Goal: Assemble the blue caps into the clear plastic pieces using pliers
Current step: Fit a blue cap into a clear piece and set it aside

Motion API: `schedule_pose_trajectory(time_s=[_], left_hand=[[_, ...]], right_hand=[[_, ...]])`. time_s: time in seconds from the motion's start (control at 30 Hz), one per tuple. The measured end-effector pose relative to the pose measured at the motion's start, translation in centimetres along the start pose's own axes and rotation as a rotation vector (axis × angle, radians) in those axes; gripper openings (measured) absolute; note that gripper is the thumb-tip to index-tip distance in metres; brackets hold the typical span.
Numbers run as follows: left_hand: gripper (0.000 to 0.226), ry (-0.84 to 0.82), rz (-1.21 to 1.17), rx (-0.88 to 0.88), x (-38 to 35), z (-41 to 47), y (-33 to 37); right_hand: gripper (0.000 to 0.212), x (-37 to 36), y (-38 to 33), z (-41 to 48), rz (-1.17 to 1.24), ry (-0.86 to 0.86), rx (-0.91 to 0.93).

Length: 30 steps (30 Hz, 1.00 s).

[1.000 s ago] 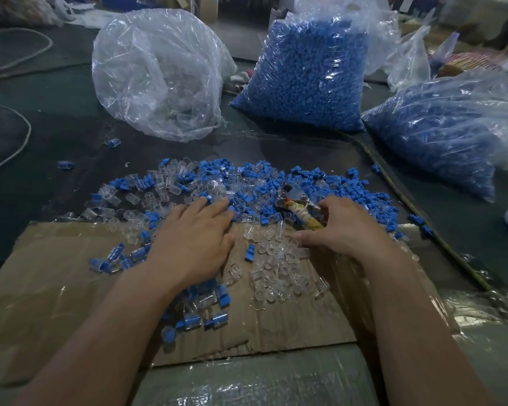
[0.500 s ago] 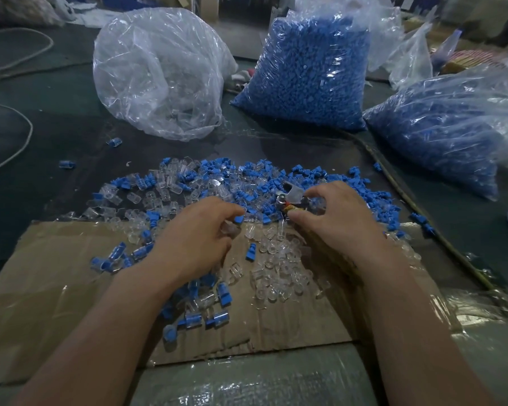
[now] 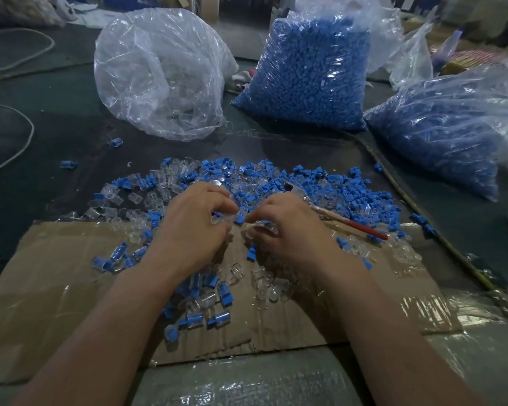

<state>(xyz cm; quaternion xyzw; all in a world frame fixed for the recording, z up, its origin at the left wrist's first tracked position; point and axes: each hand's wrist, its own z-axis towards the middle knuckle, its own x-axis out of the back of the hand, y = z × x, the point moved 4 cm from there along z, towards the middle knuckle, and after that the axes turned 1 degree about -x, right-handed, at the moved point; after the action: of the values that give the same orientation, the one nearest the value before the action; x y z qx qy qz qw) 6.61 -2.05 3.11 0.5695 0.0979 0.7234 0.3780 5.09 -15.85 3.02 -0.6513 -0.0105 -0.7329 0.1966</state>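
Note:
A loose pile of blue caps (image 3: 346, 189) and clear plastic pieces (image 3: 165, 186) spreads across the dark table and the cardboard sheet (image 3: 56, 273). My left hand (image 3: 194, 227) has curled fingers and pinches a clear plastic piece (image 3: 216, 220) at its fingertips. My right hand (image 3: 288, 232) pinches a small blue cap (image 3: 240, 219) right against that piece. The pliers (image 3: 349, 222), with a metal head and a red handle, lie on the pile just right of my right hand, held by neither hand. Several capped pieces (image 3: 197, 317) lie on the cardboard under my left forearm.
A crumpled, mostly empty clear bag (image 3: 159, 74) stands at the back left. Two full bags of blue caps sit behind the pile, one at the back middle (image 3: 308, 74) and one at the right (image 3: 440, 136). A white cord (image 3: 24, 142) runs along the left.
My right hand has let go of the pliers, which now lie to its right. Both hands have drawn together at the middle, each pinching a small part.

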Motion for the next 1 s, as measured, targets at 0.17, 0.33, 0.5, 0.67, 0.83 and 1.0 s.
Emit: schedule_pose_trajectory(time_s=[0.17,0.33,0.5,0.67,0.83,1.0], left_hand=[[0.019,0.078,-0.062,0.037,0.8,-0.2,0.2],[0.024,0.055,-0.228,0.098,1.0,-0.3,0.2],[0.022,0.026,-0.291,0.145,0.8,-0.3,0.3],[0.026,0.000,-0.290,0.129,0.8,-0.4,0.6],[0.019,-0.007,-0.353,0.125,0.6,-0.3,0.4],[0.019,0.006,-0.427,0.146,0.4,-0.3,0.2]], right_hand=[[0.026,-0.2,-0.9,0.1,-0.004,-0.022,0.023],[0.021,1.0,-0.1,-1.0,0.056,-0.124,0.051],[0.024,0.6,-0.4,-1.0,0.096,-0.233,0.024],[0.019,0.1,-0.7,-0.9,0.023,-0.236,0.026],[0.011,-0.1,-0.6,-0.8,0.022,-0.238,0.028],[0.010,0.4,-0.5,-1.0,0.144,-0.175,0.038]])
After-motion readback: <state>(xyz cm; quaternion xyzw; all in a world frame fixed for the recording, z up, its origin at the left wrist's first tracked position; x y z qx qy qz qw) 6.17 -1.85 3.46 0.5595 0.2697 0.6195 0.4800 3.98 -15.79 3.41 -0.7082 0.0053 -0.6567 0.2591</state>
